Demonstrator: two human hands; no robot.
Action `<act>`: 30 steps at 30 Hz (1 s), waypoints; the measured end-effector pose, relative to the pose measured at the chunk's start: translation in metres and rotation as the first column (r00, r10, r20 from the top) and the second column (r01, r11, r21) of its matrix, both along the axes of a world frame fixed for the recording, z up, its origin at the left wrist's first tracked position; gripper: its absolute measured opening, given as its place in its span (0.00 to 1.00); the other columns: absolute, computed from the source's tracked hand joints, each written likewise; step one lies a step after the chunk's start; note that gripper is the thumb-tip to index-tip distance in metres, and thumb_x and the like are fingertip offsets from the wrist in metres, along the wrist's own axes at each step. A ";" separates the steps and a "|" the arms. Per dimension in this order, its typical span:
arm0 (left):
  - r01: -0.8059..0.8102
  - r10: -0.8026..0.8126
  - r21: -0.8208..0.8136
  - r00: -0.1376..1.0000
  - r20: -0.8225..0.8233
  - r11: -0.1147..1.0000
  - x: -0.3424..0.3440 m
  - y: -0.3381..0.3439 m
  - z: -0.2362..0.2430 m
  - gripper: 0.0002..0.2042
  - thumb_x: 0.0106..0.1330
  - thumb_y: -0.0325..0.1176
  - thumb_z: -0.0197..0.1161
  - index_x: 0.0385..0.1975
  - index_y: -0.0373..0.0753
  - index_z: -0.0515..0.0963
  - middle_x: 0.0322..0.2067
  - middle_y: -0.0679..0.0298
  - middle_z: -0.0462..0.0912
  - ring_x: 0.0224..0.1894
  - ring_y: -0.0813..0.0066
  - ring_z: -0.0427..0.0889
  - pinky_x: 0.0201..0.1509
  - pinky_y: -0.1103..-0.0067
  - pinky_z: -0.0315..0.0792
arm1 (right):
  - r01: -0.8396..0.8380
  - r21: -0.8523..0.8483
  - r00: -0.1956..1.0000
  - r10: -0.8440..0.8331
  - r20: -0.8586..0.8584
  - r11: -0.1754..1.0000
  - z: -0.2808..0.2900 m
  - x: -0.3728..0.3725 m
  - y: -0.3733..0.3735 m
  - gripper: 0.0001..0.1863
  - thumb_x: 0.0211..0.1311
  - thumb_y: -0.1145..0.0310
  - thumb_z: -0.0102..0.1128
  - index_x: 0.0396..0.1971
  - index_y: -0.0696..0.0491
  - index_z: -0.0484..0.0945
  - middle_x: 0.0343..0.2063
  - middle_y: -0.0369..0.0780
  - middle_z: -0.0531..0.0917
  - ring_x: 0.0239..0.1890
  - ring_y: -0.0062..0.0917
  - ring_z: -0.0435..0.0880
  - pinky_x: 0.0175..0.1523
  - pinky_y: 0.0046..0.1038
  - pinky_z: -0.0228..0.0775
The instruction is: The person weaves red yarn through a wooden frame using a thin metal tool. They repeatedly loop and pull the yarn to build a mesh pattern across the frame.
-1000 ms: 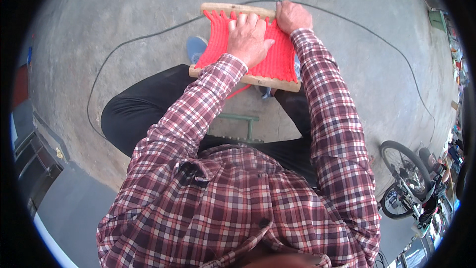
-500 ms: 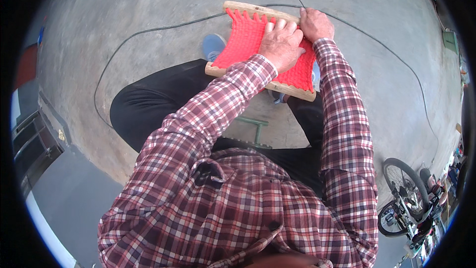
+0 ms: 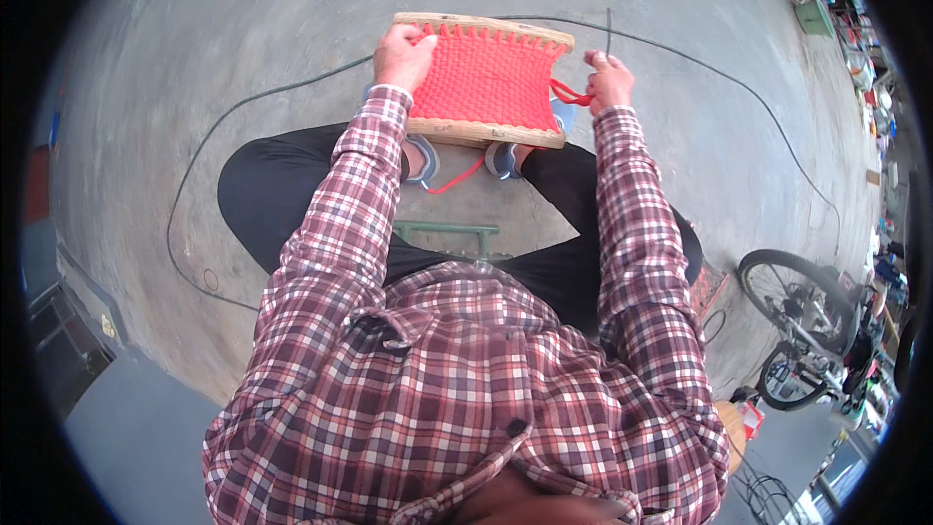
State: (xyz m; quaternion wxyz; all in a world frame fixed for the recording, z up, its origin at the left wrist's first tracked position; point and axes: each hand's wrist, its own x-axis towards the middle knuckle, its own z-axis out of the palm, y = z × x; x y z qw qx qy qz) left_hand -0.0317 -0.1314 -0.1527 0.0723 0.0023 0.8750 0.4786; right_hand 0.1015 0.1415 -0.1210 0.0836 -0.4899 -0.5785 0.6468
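Observation:
A wooden frame [image 3: 486, 131] strung with woven red cord [image 3: 486, 78] is held out in front of my knees. My left hand [image 3: 403, 53] grips the frame's left end. My right hand [image 3: 608, 81] is at the frame's right side, pinching a thin dark needle-like rod [image 3: 608, 31] that points up, with a loop of red cord [image 3: 571, 94] running from it to the weave. A loose red cord end [image 3: 457, 178] hangs below the frame. I sit with plaid sleeves and dark trousers.
Concrete floor with a black cable [image 3: 233, 117] curving around me. A green metal stool frame [image 3: 447, 231] sits between my legs. A bicycle [image 3: 807, 331] stands at the right, with clutter along the right edge.
My left hand has moved off the middle of the red weave to the frame's left end. My right hand has drawn away to the right with the rod and cord.

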 end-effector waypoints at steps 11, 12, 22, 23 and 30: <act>-0.222 0.038 0.270 0.834 0.551 0.937 0.022 0.003 0.014 0.17 0.59 0.36 0.62 0.39 0.26 0.77 0.41 0.54 0.80 0.43 0.73 0.77 0.47 0.76 0.69 | 0.079 -0.363 0.985 -0.129 -0.115 0.929 -0.030 0.003 -0.037 0.07 0.59 0.70 0.59 0.34 0.56 0.73 0.15 0.30 0.67 0.11 0.13 0.58 0.14 0.19 0.46; -0.212 0.032 0.271 0.838 0.544 0.939 0.024 0.004 0.015 0.16 0.59 0.36 0.63 0.38 0.27 0.77 0.40 0.54 0.80 0.42 0.73 0.77 0.46 0.75 0.69 | 0.070 -0.367 0.983 -0.128 -0.135 0.927 -0.029 0.006 -0.039 0.06 0.59 0.70 0.59 0.32 0.55 0.72 0.14 0.29 0.66 0.11 0.13 0.58 0.14 0.19 0.45; 0.008 -0.003 -0.015 0.941 0.339 1.000 0.025 0.003 -0.029 0.17 0.54 0.41 0.66 0.34 0.32 0.81 0.33 0.53 0.83 0.36 0.66 0.81 0.43 0.74 0.73 | -0.089 -0.125 0.973 0.113 0.199 0.988 -0.048 0.021 -0.017 0.11 0.59 0.64 0.57 0.29 0.58 0.77 0.17 0.36 0.74 0.15 0.20 0.68 0.18 0.27 0.57; 0.095 -0.064 -0.085 0.949 0.309 0.992 0.023 -0.002 -0.032 0.17 0.54 0.42 0.65 0.33 0.32 0.81 0.34 0.52 0.83 0.37 0.64 0.82 0.43 0.73 0.73 | -0.079 -0.060 0.977 0.089 0.193 0.995 -0.046 0.023 -0.015 0.12 0.61 0.63 0.55 0.30 0.58 0.77 0.18 0.36 0.74 0.15 0.19 0.67 0.17 0.26 0.56; -0.003 0.010 -0.046 0.988 0.154 0.999 0.023 -0.044 -0.025 0.11 0.51 0.35 0.66 0.30 0.34 0.82 0.29 0.58 0.84 0.31 0.72 0.82 0.37 0.76 0.75 | -0.099 -0.028 0.994 0.097 -0.054 0.995 0.007 0.056 0.020 0.12 0.69 0.66 0.43 0.41 0.57 0.74 0.19 0.33 0.73 0.13 0.15 0.63 0.18 0.19 0.57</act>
